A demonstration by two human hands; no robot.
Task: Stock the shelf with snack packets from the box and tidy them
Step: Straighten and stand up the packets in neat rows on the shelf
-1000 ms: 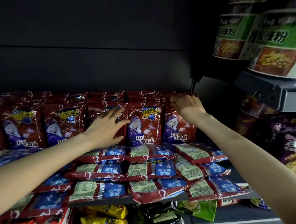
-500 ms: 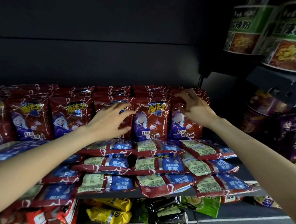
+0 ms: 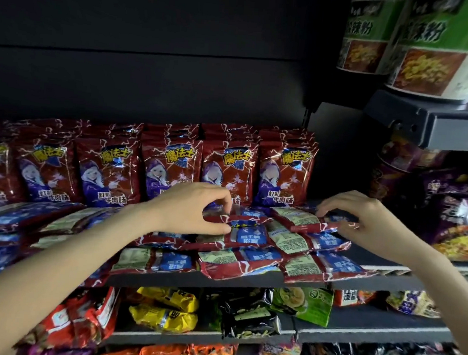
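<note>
The flat-lying red packets [image 3: 251,235] sit on the shelf [image 3: 380,280] below the upright row [image 3: 228,168]. Left hand [image 3: 194,208] pinches one, right hand [image 3: 363,217] pinches another. Looks like tidying; next they'd probably need squaring up.

Single head view, close, facing forward and slightly down at stocked shelf [image 3: 247,281].

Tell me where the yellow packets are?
In the head view, the yellow packets lie on the lower shelf, left of the black packet, below the red snack packets.
</note>
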